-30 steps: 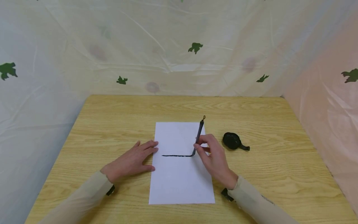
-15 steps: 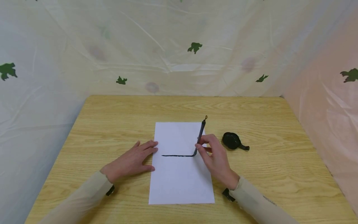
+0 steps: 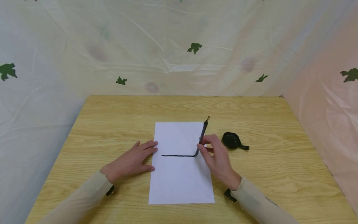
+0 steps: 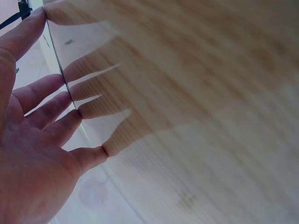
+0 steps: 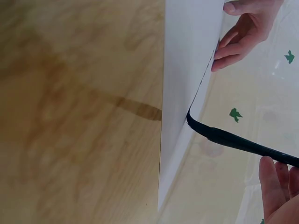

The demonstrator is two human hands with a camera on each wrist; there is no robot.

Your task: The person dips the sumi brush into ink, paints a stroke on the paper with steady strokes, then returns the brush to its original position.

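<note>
A white sheet of paper (image 3: 179, 183) lies on the wooden table, crossed by one thin black stroke (image 3: 176, 155). My right hand (image 3: 219, 158) pinches a dark ink brush (image 3: 204, 130) between thumb and fingers, the handle leaning slightly right. In the right wrist view the brush's bristles (image 5: 196, 125) bend against the paper at the stroke's right end. My left hand (image 3: 132, 160) rests with fingers spread, the fingertips at the sheet's left edge. The left wrist view shows those straight fingers (image 4: 51, 112) touching down on the surface.
To the right of the paper stands a small black dish with a spout-like handle (image 3: 231, 140). The wooden table (image 3: 112, 115) ends at a pale hanging sheet (image 3: 156, 40) with green leaf shapes, which also closes off both sides.
My right hand has slid a little to the right with the brush, and the black stroke has grown longer that way. The left hand has stayed in place.
</note>
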